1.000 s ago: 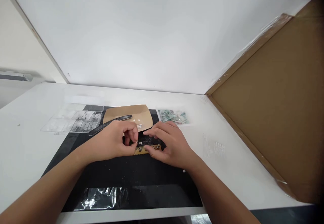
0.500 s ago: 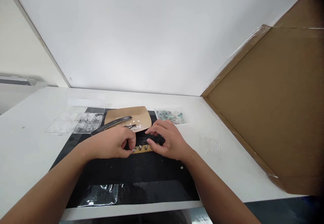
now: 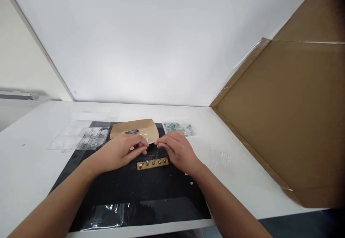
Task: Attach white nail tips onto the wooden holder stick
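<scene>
A short gold-brown strip (image 3: 156, 163) lies on the black mat (image 3: 134, 184), with several small metal posts standing along it. A small white piece (image 3: 140, 165) sits at the post on its left end. My left hand (image 3: 122, 152) hovers behind and left of the strip, fingers loosely bent, thumb a little apart from them; I see nothing in it. My right hand (image 3: 181, 152) is above and behind the strip's right end, fingertips drawn together; anything between them is too small to make out. Both hands are near the brown tray's (image 3: 152, 126) front edge.
A dark curved file (image 3: 132, 132) lies across the tray beside small white bits, partly behind my left hand. Clear compartment boxes (image 3: 93, 137) stand left. A bag of greenish pieces (image 3: 179, 127) lies behind my right hand. A cardboard wall (image 3: 283, 123) bounds the right side.
Both hands have lifted off the strip and moved back toward the tray, uncovering the strip. My left fingers have left its left end, where a white piece shows. My right fingertips have closed together.
</scene>
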`<move>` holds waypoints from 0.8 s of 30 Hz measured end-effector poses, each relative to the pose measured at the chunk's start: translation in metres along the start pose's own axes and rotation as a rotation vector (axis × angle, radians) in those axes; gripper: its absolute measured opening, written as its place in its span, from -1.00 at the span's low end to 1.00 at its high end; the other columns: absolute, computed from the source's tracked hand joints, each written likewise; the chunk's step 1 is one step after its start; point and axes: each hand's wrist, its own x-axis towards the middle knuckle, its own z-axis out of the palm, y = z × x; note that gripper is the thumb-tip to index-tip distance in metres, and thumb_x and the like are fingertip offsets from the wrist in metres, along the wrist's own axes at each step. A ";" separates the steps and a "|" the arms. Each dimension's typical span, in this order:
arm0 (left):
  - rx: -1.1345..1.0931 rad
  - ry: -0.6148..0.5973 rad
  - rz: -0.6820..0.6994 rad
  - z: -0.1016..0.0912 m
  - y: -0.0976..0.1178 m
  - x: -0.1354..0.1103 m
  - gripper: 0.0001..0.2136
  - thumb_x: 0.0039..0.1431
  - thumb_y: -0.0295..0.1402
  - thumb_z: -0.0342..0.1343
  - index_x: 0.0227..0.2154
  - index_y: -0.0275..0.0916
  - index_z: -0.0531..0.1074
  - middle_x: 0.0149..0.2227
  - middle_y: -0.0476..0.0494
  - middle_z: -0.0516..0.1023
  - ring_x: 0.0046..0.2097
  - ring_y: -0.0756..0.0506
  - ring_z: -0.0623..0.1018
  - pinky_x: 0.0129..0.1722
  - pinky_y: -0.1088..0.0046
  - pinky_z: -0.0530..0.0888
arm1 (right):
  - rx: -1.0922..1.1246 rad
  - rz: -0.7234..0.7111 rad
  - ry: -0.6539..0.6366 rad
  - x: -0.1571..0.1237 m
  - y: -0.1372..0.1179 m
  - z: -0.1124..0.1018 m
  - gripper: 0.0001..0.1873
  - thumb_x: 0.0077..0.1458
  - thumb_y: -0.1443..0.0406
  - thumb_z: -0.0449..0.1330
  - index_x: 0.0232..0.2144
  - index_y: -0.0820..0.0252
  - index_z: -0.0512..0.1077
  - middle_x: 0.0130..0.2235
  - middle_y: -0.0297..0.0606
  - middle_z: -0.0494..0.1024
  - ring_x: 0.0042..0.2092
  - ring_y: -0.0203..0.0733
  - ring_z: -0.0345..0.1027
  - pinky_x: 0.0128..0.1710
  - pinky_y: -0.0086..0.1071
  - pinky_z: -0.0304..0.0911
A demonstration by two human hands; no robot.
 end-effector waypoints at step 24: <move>0.406 0.537 0.213 0.025 -0.023 0.000 -0.11 0.17 -0.75 -0.06 0.51 0.05 -0.01 0.51 -0.34 -0.05 0.53 -0.41 0.07 0.38 -0.24 0.29 | -0.053 0.507 0.643 -0.009 0.033 -0.022 -0.08 0.38 0.14 0.04 0.54 -0.06 -0.43 0.53 -0.01 -0.29 0.57 0.26 -0.35 0.46 0.38 -0.13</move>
